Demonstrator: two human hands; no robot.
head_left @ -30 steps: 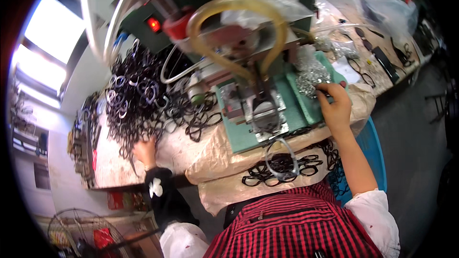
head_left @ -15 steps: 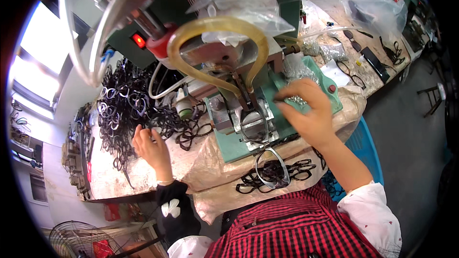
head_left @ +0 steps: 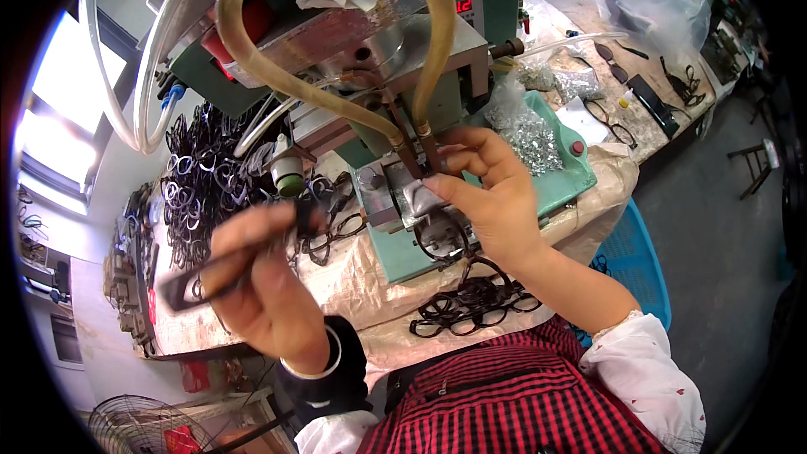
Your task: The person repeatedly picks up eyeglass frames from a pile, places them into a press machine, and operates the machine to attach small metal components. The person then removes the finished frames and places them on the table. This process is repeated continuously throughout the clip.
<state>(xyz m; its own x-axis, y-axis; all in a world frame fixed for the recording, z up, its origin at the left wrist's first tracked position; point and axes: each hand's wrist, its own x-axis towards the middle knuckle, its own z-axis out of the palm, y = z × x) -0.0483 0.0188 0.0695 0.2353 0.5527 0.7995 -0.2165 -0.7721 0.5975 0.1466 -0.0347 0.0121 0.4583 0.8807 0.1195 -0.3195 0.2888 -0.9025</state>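
Observation:
My left hand (head_left: 273, 298) is raised off the bench, closed around a dark eyeglass frame (head_left: 220, 273) and blurred by motion. At the green-based bench machine (head_left: 399, 256), my right hand (head_left: 500, 202) has its thumb and index finger pinched at the metal fixture, beside the copper-coloured prongs (head_left: 409, 158). What sits between those fingertips is hidden. Another dark eyeglass frame (head_left: 441, 244) lies at the fixture just below them. Several dark frames (head_left: 471, 307) are heaped on brown paper in front of the machine.
A large tangle of dark eyeglass frames (head_left: 189, 189) covers the bench at left. Small silvery metal parts (head_left: 538, 147) fill a bag on the green base. Yellowish hoses (head_left: 437, 42) arch over the fixture. A blue basket (head_left: 643, 256) stands at right, below the bench edge.
My left hand, empty beside the tangle before, now holds an eyeglass frame and is nearer me. My right hand has moved left into the fixture. The view has shifted slightly.

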